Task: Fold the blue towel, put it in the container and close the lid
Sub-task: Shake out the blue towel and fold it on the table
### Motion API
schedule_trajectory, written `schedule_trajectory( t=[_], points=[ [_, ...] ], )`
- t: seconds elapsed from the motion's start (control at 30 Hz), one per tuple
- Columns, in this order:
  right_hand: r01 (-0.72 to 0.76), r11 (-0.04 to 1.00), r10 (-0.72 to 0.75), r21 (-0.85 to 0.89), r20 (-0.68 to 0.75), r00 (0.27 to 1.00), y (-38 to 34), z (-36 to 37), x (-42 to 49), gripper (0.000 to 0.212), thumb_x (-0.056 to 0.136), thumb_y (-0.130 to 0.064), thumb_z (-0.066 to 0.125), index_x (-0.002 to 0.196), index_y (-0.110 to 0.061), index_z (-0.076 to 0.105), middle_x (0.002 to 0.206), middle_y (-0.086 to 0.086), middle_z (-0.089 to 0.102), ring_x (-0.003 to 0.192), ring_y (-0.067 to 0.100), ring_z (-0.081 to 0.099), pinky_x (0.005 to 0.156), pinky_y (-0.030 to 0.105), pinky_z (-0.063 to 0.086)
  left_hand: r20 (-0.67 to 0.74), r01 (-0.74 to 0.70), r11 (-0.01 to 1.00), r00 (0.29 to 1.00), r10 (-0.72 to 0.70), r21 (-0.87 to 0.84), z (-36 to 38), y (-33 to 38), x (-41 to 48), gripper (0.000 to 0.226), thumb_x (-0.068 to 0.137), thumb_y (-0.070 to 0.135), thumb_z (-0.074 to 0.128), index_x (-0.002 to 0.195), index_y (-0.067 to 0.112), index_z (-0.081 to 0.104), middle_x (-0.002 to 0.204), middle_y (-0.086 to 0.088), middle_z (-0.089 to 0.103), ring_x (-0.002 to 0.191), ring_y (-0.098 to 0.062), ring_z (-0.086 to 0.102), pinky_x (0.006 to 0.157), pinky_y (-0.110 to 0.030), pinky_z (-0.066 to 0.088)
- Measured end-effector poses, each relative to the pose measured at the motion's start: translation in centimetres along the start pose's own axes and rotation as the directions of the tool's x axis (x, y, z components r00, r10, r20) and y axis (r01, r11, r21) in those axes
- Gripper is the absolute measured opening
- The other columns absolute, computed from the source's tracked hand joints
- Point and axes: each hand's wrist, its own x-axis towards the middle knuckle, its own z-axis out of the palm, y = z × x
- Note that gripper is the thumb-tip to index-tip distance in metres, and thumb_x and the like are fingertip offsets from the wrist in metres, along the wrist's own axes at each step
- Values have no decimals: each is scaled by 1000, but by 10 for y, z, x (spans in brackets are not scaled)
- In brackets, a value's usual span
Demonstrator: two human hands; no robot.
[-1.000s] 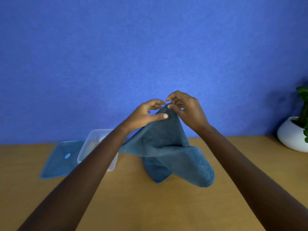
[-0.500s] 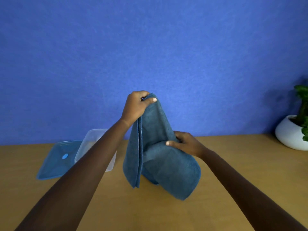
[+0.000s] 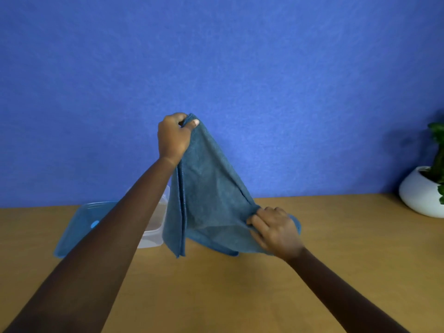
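The blue towel (image 3: 209,195) hangs doubled over the wooden table (image 3: 240,296). My left hand (image 3: 174,135) pinches its top corner high up. My right hand (image 3: 274,230) grips the lower right corner near the table surface and stretches the cloth sideways. Behind my left forearm stands the clear container (image 3: 153,227), open and partly hidden. Its blue translucent lid (image 3: 81,224) lies flat on the table to the container's left.
A white pot with a green plant (image 3: 422,193) stands at the table's far right. A blue wall (image 3: 216,68) closes off the back.
My left hand has kept the top corner and risen. My right hand let go at the top, slid down the towel and now pulls the lower corner out to the right.
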Motion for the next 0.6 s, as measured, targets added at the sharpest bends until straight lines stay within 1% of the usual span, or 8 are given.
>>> schedule_trajectory(
  t=[0.07,0.17,0.23,0.3,0.37,0.43,0.53,0.6],
  points=[
    [33,999,-34,20,55,998,-9,4,-9,14,72,-16,55,85,-21,52,61,-2,62,50,18,57,50,24,40,-8,-1,1000,1000,1,-7,-4,1,4,25,86,18,61,67,5,53,52,4,35,50,-8,32,48,-20,26],
    [47,995,-63,89,191,980,-19,11,-19,14,76,-23,60,85,-21,70,69,-3,66,57,16,64,50,20,48,30,-22,999,999,23,-32,-5,5,3,25,86,18,62,69,0,58,55,-2,39,54,-14,35,50,-22,27],
    [79,986,-119,145,298,947,-24,15,-23,14,76,-31,67,85,-23,74,73,-5,68,62,13,66,52,18,51,52,-46,997,997,49,-60,-4,7,0,29,86,16,62,73,-9,60,63,-12,43,61,-19,38,53,-25,29],
    [60,979,-127,195,355,926,-28,14,-21,16,79,-36,62,83,-25,74,74,-5,68,60,12,66,51,16,51,93,-55,992,993,66,-116,-4,9,-1,28,85,14,63,77,-12,62,67,-13,46,65,-20,41,59,-29,34],
    [-68,963,-18,260,315,949,-28,9,-9,18,83,-31,59,80,-21,74,73,0,68,59,16,65,51,20,51,192,-51,982,978,86,-179,-6,11,-3,18,84,12,64,79,-5,65,68,-11,52,66,-20,46,63,-31,39],
    [-263,902,197,344,215,957,-23,0,15,14,84,-22,61,84,-12,72,76,8,67,68,20,63,58,30,52,304,-61,980,945,117,-187,-7,15,-4,4,83,10,66,81,6,66,70,-9,56,67,-18,49,64,-29,41],
    [-484,750,488,451,117,865,-11,-18,66,24,87,-23,61,106,-9,66,99,8,66,94,22,62,80,29,49,409,-71,978,901,146,-194,-3,21,-9,5,81,6,68,81,10,66,66,-3,58,64,-12,51,62,-24,42],
    [-554,608,594,569,137,793,-6,-30,100,38,86,-31,64,118,-13,58,107,0,60,102,17,58,86,26,46,436,-76,975,886,161,-207,2,26,-12,8,80,3,68,81,11,66,67,-5,59,64,-10,51,62,-23,42]
  ],
)
